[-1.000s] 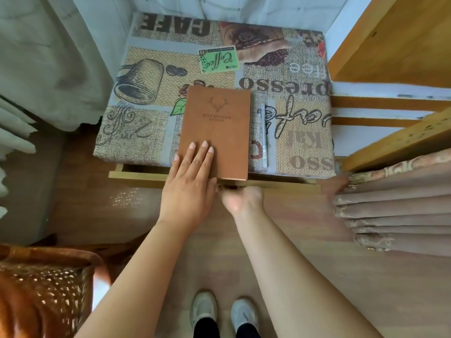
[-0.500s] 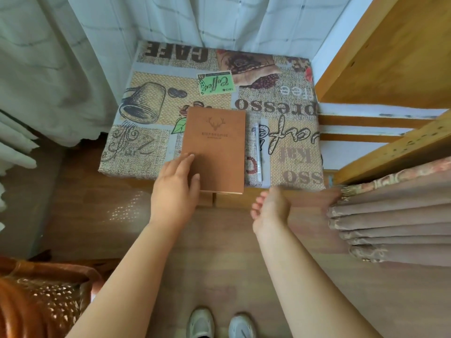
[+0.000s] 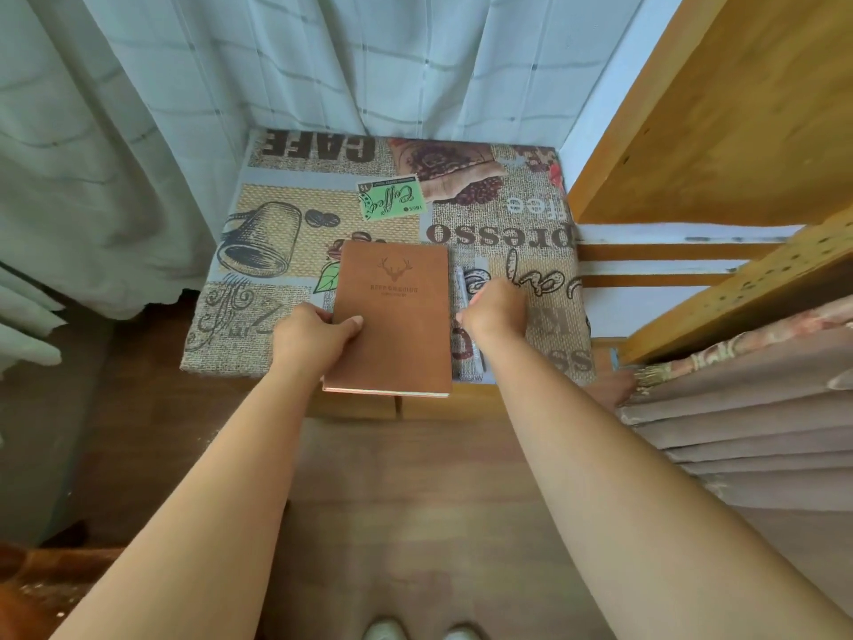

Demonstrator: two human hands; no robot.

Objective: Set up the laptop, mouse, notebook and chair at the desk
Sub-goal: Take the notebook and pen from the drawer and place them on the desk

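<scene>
Beside the grip: the left hand (image 3: pixel 318 337) pinches the notebook (image 3: pixel 392 316) at its left edge, thumb on the cover, the other fingers out of sight, presumably underneath.
Notebook's place: on the patterned cushion (image 3: pixel 277 270) of a low seat, its near end sticking out past the cushion's front edge.
Long axis: runs away from the person, so the gripped edge is one of the long sides and most of the book lies to the right of the hand.
Right hand (image 3: pixel 494 311): curled just past the notebook's right edge, over a pen (image 3: pixel 461 288) lying alongside; whether it has hold of the pen I cannot tell.
Nearer hand: the left is already on the book; the right is just beside it, not touching it as far as I can see.
Look of the notebook: tan, leather-like cover with a stamped deer head and small lettering, closed, flat, thin pale page edge showing at the near end.
Next move, I'd guess: lifting it clear from that left edge.
</scene>
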